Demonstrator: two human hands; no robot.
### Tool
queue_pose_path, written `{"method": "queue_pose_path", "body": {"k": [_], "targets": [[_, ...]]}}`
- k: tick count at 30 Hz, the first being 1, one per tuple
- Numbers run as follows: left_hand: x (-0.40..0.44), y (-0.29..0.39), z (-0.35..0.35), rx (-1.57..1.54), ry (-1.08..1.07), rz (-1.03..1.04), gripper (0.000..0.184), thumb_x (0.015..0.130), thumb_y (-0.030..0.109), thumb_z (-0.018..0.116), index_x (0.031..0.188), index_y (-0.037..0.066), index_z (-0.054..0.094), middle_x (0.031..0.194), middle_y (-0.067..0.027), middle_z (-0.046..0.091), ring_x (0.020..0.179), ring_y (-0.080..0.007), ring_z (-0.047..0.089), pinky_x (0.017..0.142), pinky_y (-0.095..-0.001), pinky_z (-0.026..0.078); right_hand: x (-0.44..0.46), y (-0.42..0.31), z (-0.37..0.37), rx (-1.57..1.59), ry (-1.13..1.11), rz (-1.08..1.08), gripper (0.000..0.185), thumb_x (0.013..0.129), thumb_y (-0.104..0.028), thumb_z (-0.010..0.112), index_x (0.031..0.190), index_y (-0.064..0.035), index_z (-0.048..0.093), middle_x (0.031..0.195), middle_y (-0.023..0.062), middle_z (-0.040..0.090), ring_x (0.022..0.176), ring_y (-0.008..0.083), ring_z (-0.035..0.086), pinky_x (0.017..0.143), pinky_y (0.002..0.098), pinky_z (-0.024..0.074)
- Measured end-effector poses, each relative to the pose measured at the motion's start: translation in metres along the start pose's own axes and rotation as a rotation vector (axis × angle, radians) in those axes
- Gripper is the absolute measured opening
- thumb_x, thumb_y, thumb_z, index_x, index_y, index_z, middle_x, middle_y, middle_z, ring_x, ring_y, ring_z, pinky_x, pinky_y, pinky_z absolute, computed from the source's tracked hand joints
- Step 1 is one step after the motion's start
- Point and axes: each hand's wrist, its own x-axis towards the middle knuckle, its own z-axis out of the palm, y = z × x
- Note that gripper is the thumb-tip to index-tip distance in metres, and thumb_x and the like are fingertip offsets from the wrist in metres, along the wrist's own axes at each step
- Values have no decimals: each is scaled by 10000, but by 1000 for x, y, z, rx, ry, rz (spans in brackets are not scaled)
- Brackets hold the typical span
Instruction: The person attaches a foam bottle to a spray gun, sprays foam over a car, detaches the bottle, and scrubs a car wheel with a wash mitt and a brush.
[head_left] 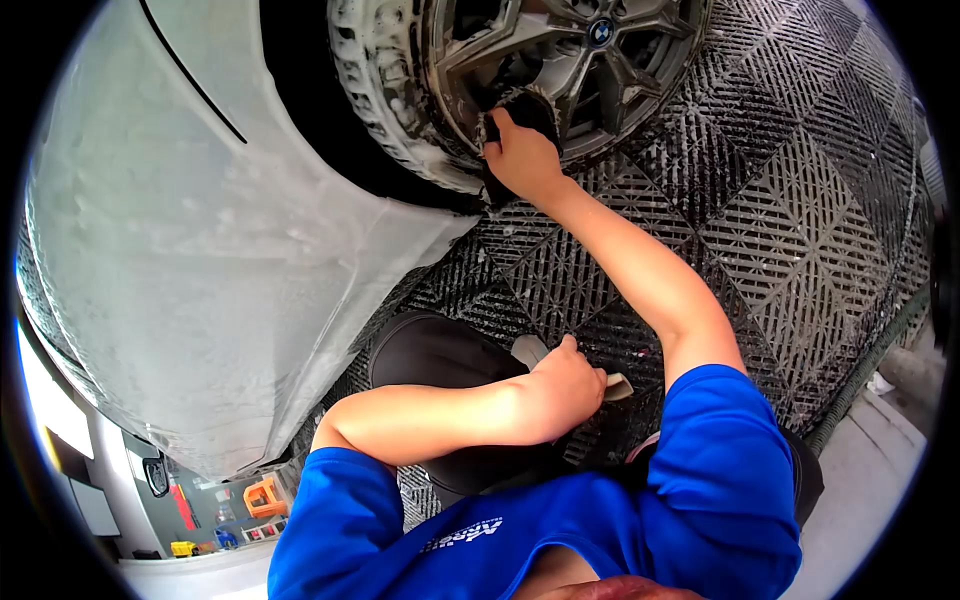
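Note:
My right hand (525, 160) reaches out to the car wheel, its fingers closed on a dark wash cloth (532, 108) pressed against the rim's lower left edge. The grey spoked rim (590, 75) carries a round blue and white badge (600, 33). White foam coats the tyre (385, 110) beside it. Closer to my body, my left hand (570, 390) is wrapped around a pale beige-grey object (619, 387). Its ends stick out on both sides of my fist; the middle is hidden, so its kind is unclear. This hand is over my knees, apart from the wheel.
A wet, light-coloured car body panel (200, 270) fills the left side. Slatted dark and grey floor tiles (790, 220) with foam spots lie below. A hose (870, 370) runs along the right. At lower left are an orange item (264, 497) and other coloured things.

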Motion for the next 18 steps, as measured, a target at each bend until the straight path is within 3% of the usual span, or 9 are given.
{"method": "queue_pose_path", "body": {"k": [3, 4, 5, 9, 12, 13, 14, 15, 18], "targets": [[1, -3, -9, -1, -21, -54, 331, 727, 188, 664, 992, -4, 614, 911, -88, 625, 809, -247, 636, 805, -400, 400, -9, 24, -24, -224, -98, -249, 574, 783, -115, 513, 1338, -188, 386, 538, 118, 539, 505, 311, 545, 488, 411, 444], [-3, -8, -5, 27, 123, -20, 197, 784, 182, 574, 878, 10, 556, 678, -65, 614, 640, -230, 625, 736, -333, 412, -8, 42, -28, -210, 3, -354, 574, 782, -107, 516, 1331, -218, 396, 534, 117, 536, 502, 310, 545, 485, 409, 442], [-6, -13, -5, 32, 191, -45, 147, 768, 126, 557, 860, 12, 552, 623, -62, 600, 595, -239, 618, 732, -344, 423, -5, 60, -34, -197, 107, -467, 576, 780, -99, 519, 1325, -248, 406, 531, 115, 534, 498, 310, 545, 483, 408, 440], [-38, -40, -18, -83, 499, -147, 100, 742, 78, 547, 810, 5, 548, 530, -80, 556, 511, -280, 587, 609, -380, 467, -15, 102, -96, -85, -84, -303, 205, 785, -136, 511, 960, -153, 615, 656, 137, 593, 617, 333, 589, 552, 424, 460], [-67, -68, -42, -198, 656, -310, 109, 792, 114, 545, 779, 8, 527, 547, -136, 544, 552, -344, 570, 545, -445, 442, -28, 119, -136, -362, -967, -67, 454, 782, -252, 563, 1234, -242, 534, 1098, 137, 612, 945, 281, 608, 855, 375, 455], [-73, -76, -48, -247, 695, -394, 130, 812, 130, 542, 773, 7, 518, 561, -155, 542, 568, -365, 561, 530, -465, 429, -38, 140, -142, -323, -984, -116, 574, 801, -346, 588, 1339, -233, 422, 1183, 126, 580, 934, 262, 619, 869, 359, 450], [-75, -85, -50, -282, 746, -452, 153, 854, 156, 518, 803, 13, 500, 596, -184, 547, 597, -394, 549, 535, -482, 416, -32, 124, -156, -435, -1186, 148, 598, 842, -428, 548, 1366, -195, 378, 1151, 118, 600, 894, 232, 639, 829, 344, 467], [-74, -91, -53, -243, 778, -463, 153, 854, 156, 518, 803, 13, 500, 596, -184, 547, 597, -394, 549, 535, -482, 416, -26, 83, -171, -475, -1196, 425, 397, 883, -335, 485, 1214, -126, 549, 1037, 99, 654, 918, 220, 639, 789, 330, 493], [-65, -98, -60, -444, 1117, -699, 145, 887, 163, 482, 891, 19, 467, 634, -204, 563, 611, -413, 552, 547, -498, 419, -13, 92, -184, 84, -1062, 494, 360, 934, -264, 397, 1156, -38, 567, 939, 102, 674, 810, 192, 662, 724, 286, 505]]}}
